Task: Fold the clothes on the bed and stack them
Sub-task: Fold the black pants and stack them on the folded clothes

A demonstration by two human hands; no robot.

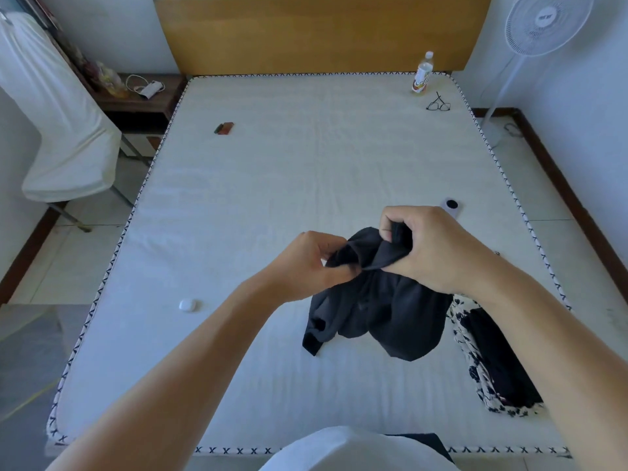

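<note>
Hands (pixel 307 263) (pixel 428 246) grip garment (pixel 384 311) — shirt, perhaps.

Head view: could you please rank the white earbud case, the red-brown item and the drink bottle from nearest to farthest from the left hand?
From the left hand:
1. White earbud case, just left of it.
2. Red-brown item, far left of the mattress.
3. Drink bottle, by the headboard, far right.
</note>
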